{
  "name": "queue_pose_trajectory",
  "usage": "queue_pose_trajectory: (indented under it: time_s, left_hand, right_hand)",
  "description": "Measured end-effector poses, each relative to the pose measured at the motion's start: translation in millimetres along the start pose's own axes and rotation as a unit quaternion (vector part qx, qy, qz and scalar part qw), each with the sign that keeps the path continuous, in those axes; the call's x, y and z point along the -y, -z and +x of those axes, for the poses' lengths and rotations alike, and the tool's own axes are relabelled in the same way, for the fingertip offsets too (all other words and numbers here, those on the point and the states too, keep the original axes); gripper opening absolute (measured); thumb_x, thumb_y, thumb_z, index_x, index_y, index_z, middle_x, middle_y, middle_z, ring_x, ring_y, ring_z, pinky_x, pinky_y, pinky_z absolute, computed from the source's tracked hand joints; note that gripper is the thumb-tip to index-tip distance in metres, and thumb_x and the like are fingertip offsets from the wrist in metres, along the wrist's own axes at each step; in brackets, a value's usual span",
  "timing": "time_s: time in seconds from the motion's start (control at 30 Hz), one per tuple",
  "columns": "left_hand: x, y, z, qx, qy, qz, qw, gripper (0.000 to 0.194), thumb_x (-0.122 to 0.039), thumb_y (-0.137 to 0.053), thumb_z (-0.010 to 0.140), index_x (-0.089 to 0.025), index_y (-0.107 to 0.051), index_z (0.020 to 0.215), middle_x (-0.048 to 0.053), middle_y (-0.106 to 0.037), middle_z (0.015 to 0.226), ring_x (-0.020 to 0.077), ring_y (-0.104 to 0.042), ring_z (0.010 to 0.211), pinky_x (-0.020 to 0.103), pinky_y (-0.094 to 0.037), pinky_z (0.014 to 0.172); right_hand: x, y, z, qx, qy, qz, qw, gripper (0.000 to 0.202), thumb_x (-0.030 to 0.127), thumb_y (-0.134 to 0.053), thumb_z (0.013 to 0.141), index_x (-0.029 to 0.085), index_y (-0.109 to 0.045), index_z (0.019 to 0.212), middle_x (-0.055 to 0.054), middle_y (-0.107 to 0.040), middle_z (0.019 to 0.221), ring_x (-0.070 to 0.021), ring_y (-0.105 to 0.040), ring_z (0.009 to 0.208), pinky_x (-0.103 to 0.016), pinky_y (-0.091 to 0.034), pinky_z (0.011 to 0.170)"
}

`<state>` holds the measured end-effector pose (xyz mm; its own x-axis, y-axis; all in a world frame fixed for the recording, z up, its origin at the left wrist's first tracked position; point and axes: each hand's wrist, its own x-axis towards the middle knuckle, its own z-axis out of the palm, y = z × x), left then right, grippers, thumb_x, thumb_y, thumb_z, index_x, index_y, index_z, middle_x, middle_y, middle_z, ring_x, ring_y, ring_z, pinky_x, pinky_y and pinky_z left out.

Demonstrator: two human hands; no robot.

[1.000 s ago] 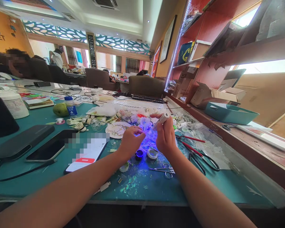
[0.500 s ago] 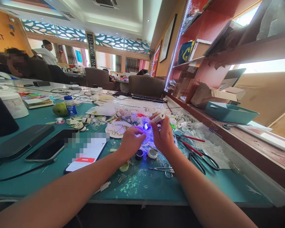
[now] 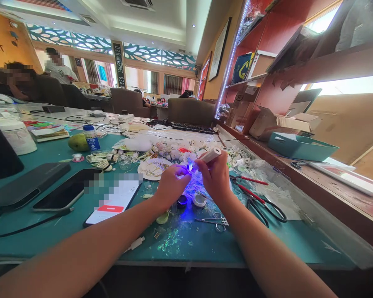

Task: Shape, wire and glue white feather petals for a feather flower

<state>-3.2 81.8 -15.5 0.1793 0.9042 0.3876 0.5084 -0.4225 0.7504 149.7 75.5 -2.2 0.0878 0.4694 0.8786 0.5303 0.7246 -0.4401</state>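
Observation:
My right hand [image 3: 216, 176] is closed around a white pen-shaped UV light [image 3: 211, 155], tilted down to the left and giving off a blue-violet glow. My left hand [image 3: 172, 186] pinches a small pale piece [image 3: 190, 167] right in that glow; the brightness hides its shape. Under the hands stand a small dark pot [image 3: 182, 202] and a pale-rimmed pot [image 3: 199, 200]. Small scissors [image 3: 216, 221] lie closer to me. Left of the glow rests a white plate [image 3: 152, 169] with thin stems on it.
Red-handled pliers [image 3: 251, 193] lie on the right. On the left are a phone [image 3: 69, 188], a second lit phone [image 3: 112, 209], a power bank [image 3: 31, 184] and a glue bottle [image 3: 91, 137]. Loose craft parts [image 3: 174, 150] crowd the middle. Beyond the desk, a person [image 3: 59, 68] stands.
My right hand has shifted slightly right with the UV light, which now lies flatter. The blue glow reaches further down the table. The person in the background has turned.

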Motion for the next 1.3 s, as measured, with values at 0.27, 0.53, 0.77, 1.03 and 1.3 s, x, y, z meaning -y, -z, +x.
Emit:
queue_pose_trajectory:
  time_s: [0.27,0.53,0.77,1.03,1.3]
  left_hand:
    - [1.0,-1.9,-0.1,0.002,0.014,0.002,1.0,0.02,-0.032,-0.068,0.1,-0.016,-0.07,0.112,0.007,-0.073,0.113,0.0216,-0.072,0.096,0.041,-0.062,0.085]
    - [6.9,-4.3,3.0,-0.008,-0.013,-0.009,1.0,0.021,-0.032,-0.068,0.099,-0.015,-0.07,0.112,0.007,-0.072,0.113,0.0225,-0.071,0.098,0.042,-0.061,0.086]
    - [13.2,-7.6,4.8,-0.019,-0.037,-0.028,0.999,0.02,-0.032,-0.068,0.099,-0.016,-0.07,0.112,0.007,-0.072,0.114,0.0222,-0.071,0.098,0.041,-0.062,0.085]
    - [13.2,-9.0,2.5,-0.017,-0.051,-0.049,0.997,0.02,-0.032,-0.068,0.1,-0.016,-0.069,0.112,0.007,-0.072,0.115,0.0217,-0.071,0.097,0.04,-0.062,0.084]
    - [13.1,-9.0,0.5,-0.024,-0.104,-0.068,0.992,0.019,-0.032,-0.068,0.1,-0.016,-0.069,0.111,0.007,-0.072,0.112,0.0202,-0.071,0.093,0.039,-0.062,0.082]
  right_hand:
    - [4.5,0.9,-0.3,0.006,-0.04,0.009,0.999,0.035,0.046,-0.07,0.093,0.026,-0.041,0.097,0.005,-0.064,0.071,-0.0142,-0.061,0.055,-0.029,-0.05,0.055]
    - [4.9,-2.1,-1.5,0.033,-0.084,-0.05,0.995,0.03,0.046,-0.052,0.104,0.029,-0.029,0.094,0.006,-0.061,0.073,-0.0143,-0.065,0.055,-0.025,-0.049,0.051]
    - [31.6,28.2,23.1,0.21,-0.101,-0.283,0.93,0.025,0.041,-0.064,0.1,0.018,-0.055,0.094,-0.004,-0.068,0.091,-0.0197,-0.068,0.086,-0.036,-0.057,0.078]
    - [6.3,115.2,37.6,0.43,-0.236,-0.48,0.728,0.032,0.036,-0.066,0.101,0.017,-0.065,0.127,-0.01,-0.067,0.127,-0.024,-0.069,0.106,-0.045,-0.06,0.09]
    - [-7.0,148.0,-11.5,0.46,-0.274,-0.539,0.65,0.032,0.036,-0.065,0.101,0.018,-0.064,0.129,-0.01,-0.067,0.129,-0.0242,-0.069,0.108,-0.045,-0.06,0.091]
